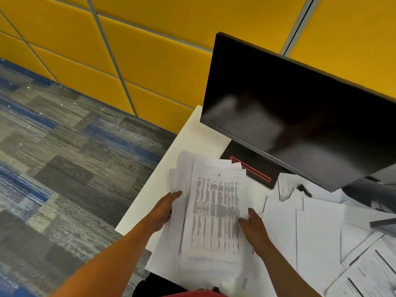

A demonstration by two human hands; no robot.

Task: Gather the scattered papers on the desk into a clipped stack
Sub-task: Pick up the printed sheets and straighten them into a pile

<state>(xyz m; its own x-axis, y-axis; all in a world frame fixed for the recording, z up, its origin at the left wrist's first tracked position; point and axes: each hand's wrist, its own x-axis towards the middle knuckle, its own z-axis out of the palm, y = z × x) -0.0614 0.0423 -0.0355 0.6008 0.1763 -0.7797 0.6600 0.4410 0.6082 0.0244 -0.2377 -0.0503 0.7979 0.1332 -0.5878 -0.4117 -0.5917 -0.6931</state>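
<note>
A loose stack of papers (212, 213), its sheets fanned out of line at the top and left edges, is held between two bare hands above the near left corner of a white tabletop (188, 133). The top sheet carries a dense printed table in dark columns, blurred so no word can be read. The left hand (166, 209) grasps the stack's left edge, its fingers running up along the side of the sheets and partly tucked beneath them. The right hand (254, 225) grasps the right edge, its thumb lying on the printed face and its fingers out of sight under the paper. To the right of the stack, more scattered sheets (317, 239) lie overlapping on the tabletop, some blank, some printed. A small black object, perhaps a binder clip (304, 190), rests on those sheets near the monitor; it is too blurred to identify with certainty. A dark, switched-off monitor (300, 116) stands at the back of the tabletop, its base (250, 168) marked with a red outlined strip, just beyond the stack's top edge. Behind are yellow padded wall panels (128, 50), and to the left a grey and blue patterned carpet (64, 157).
</note>
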